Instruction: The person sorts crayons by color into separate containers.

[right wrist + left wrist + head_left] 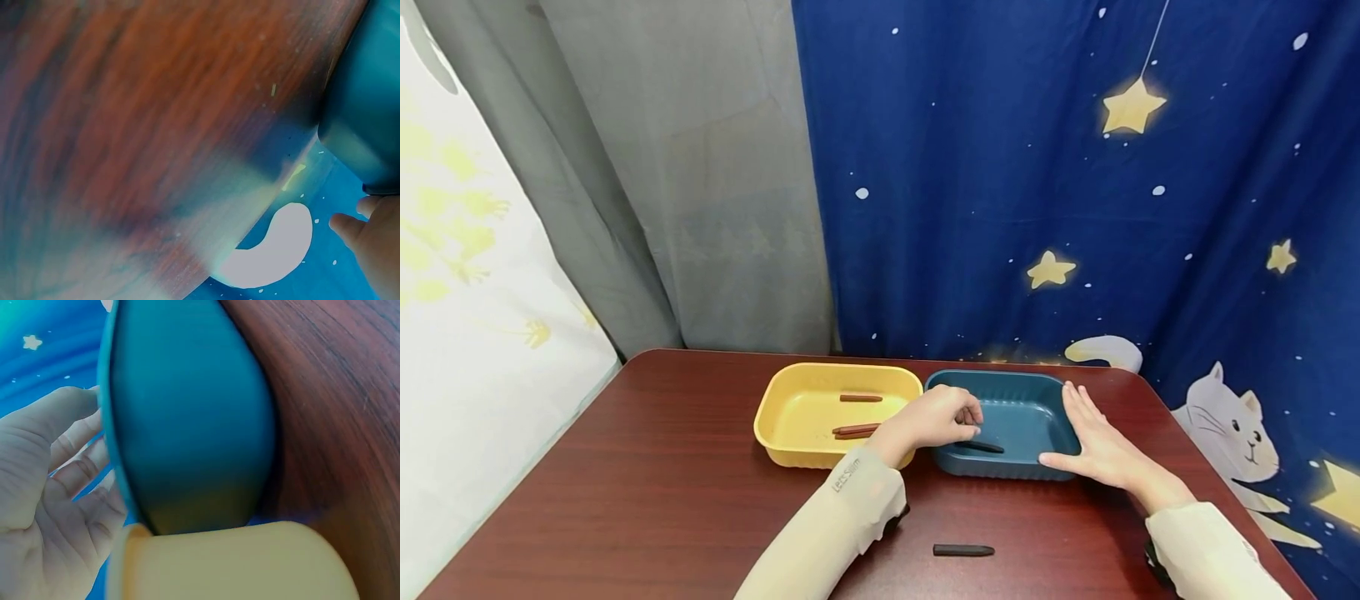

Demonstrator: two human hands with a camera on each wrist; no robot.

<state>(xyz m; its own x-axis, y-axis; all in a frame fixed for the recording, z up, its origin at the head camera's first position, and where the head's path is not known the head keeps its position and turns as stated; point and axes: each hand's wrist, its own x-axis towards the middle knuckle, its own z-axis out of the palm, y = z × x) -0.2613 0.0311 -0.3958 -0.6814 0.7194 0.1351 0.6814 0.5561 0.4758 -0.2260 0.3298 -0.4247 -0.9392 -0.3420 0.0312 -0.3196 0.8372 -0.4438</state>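
My left hand (942,415) hovers over the left side of the blue tray (1018,473), its fingers loosely bent with nothing seen between them. Beneath its fingertips a black crayon (981,447) lies in that tray. In the left wrist view, the palm and fingers of the left hand (69,487) show beyond the blue tray's rim. At the tray's right end is my right hand (1101,446), fingers extended along the rim and thumb spread over the front corner. Part of the right hand (378,240) also shows beside the tray in the right wrist view.
Left of the blue tray stands a yellow tray (797,458), close beside it. Inside lie a reddish-brown crayon (861,398) at the back and more brown crayons (850,432) near the front. Another black crayon (963,550) lies on the table (685,500). Curtains (940,208) hang behind.
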